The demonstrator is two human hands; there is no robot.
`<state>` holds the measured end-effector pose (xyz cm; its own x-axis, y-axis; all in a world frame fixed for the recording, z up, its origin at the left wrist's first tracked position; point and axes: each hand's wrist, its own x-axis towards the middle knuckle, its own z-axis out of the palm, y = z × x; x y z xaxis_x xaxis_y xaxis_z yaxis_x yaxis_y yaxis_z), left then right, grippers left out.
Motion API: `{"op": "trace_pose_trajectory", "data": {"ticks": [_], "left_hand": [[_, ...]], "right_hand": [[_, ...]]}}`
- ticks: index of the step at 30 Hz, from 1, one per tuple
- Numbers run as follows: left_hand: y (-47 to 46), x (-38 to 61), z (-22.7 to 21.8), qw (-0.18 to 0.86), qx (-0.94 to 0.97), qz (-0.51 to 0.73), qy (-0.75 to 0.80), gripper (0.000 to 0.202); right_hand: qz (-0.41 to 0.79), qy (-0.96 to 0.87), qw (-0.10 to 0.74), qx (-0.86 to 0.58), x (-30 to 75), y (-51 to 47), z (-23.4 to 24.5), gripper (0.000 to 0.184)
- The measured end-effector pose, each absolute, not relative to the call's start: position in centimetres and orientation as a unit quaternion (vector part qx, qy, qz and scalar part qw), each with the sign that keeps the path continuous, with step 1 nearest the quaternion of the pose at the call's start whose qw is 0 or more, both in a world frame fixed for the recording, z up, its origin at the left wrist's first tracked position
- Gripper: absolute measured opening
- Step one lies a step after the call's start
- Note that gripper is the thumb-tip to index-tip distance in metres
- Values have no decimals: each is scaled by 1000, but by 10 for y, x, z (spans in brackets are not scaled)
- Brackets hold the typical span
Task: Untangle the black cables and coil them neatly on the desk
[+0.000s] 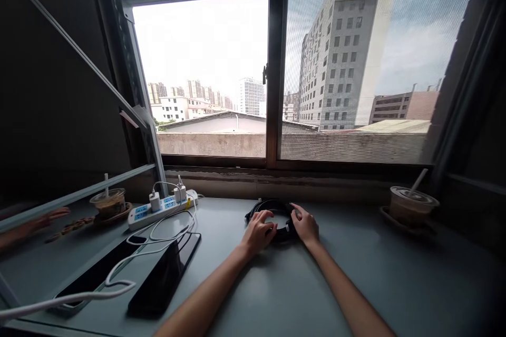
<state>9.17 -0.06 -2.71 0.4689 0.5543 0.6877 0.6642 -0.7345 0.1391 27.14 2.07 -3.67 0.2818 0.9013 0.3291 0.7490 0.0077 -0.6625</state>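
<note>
A coiled black cable [272, 206] lies on the grey desk [316, 284] under the window. My left hand [259, 231] rests on the coil's left side with fingers curled over it. My right hand [305, 225] grips the coil's right side, fingers bent onto the cable. Both forearms reach forward from the bottom of the view.
A white power strip [162, 209] with chargers and white cords sits at left, beside two dark phones or tablets [164, 274]. An iced drink [108, 202] stands at far left, another cup [411, 205] at right. Another person's hand [43, 221] shows at the left edge.
</note>
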Motion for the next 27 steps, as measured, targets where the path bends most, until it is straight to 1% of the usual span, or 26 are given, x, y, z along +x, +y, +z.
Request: {"op": "trace_pose_trajectory", "data": {"ticks": [7,12,16,22,27], "left_hand": [[-10,92,-21,109,-860,-377,-326,26],[-19,93,-12,123,-867,-345,-336,36],[-21,95,-12,112,-885,-313,-326,42],[-24,91,-18,70,-882,-311,-348,26],[-24,84,-16,52,-861,-330,-382,22]], "right_hand": [[90,-601,378,-698,271,18,-37,41],[95,-589,375,-710,269,11,-36,41],[100,-562,381,-727,270,6,-36,38],[90,-532,383,-750,271,-1,-37,44],[94,-536,368,-754,270,-2,-37,42]]}}
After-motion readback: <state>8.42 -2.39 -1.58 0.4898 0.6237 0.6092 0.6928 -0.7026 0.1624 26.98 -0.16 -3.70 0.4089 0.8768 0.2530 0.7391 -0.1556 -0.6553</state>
